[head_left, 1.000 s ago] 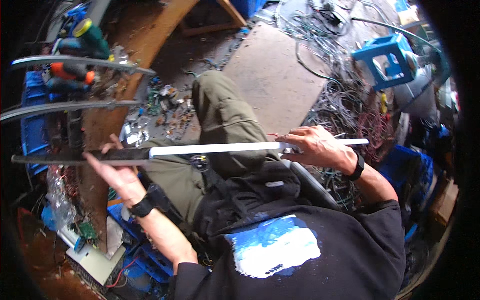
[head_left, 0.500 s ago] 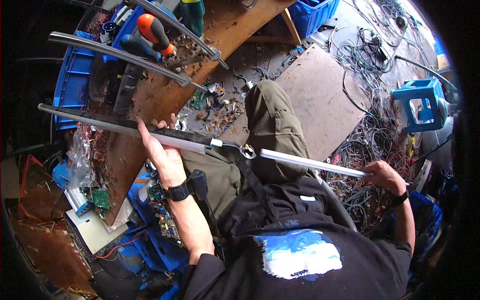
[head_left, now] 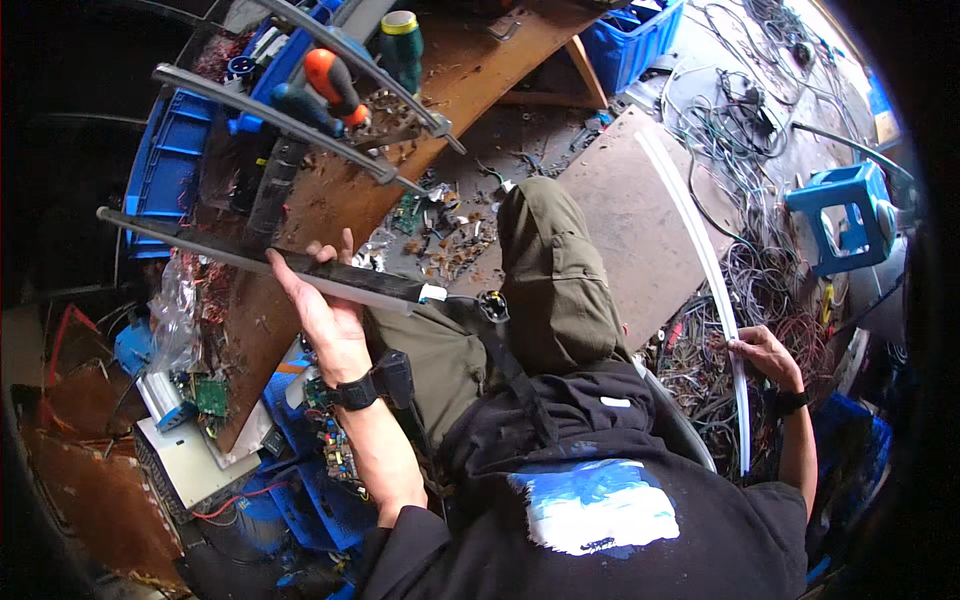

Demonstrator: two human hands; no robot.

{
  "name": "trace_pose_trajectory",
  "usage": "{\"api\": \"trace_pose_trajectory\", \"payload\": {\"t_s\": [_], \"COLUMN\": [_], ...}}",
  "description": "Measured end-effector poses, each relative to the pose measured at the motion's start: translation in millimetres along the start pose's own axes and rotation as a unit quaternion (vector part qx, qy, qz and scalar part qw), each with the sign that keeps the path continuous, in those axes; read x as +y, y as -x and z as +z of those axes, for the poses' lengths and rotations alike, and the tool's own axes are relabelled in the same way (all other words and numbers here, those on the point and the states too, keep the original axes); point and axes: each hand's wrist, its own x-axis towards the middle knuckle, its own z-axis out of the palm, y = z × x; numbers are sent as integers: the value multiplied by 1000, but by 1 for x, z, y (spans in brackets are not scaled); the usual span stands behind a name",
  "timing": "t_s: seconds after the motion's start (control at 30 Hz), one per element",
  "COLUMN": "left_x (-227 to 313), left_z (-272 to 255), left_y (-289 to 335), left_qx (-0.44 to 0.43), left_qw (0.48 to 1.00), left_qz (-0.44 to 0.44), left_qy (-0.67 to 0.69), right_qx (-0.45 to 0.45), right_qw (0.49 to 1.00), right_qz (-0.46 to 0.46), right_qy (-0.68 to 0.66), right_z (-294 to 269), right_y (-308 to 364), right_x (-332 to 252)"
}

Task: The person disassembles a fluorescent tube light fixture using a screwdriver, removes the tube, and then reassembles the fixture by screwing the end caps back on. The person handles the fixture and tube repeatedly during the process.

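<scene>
My left hand supports a long tube, dark on top and milky white below, between the thumb and partly raised fingers. The tube slants from the far left toward my lap. From its near end come a white connector and a short wire to a round end cap, dark with something pale inside, over my trousers. At the right, my right hand pinches a long, thin white strip below its middle. The strip stands nearly upright in the picture, slightly curved, its upper part over a brown board.
A brown bench at the upper left bears an orange-black screwdriver and two metal rods. Blue bins, circuit boards and scrap lie at the left. Tangled cables and a blue stool are at the right; a brown board lies ahead.
The white strip in my right hand has swung from lying roughly level, its end near the end cap, to nearly upright, away from the tube. My left hand keeps its hold.
</scene>
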Motion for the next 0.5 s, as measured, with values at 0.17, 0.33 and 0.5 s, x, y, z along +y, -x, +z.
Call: {"api": "trace_pose_trajectory", "payload": {"t_s": [0.17, 0.33, 0.5], "left_x": [14, 21, 20], "left_z": [2, -2, -6], "left_y": [8, 13, 17], "left_qx": [-17, -33, -34], "left_qw": [999, 997, 997], "left_qz": [2, -9, -6], "left_qy": [39, 73, 72], "right_qx": [17, 56, -33], "right_qw": [999, 977, 935], "right_qz": [-34, -140, -315], "right_qy": [-35, 151, 159], "right_z": [19, 38, 72], "right_y": [-21, -34, -39], "right_x": [-13, -83, -213]}}
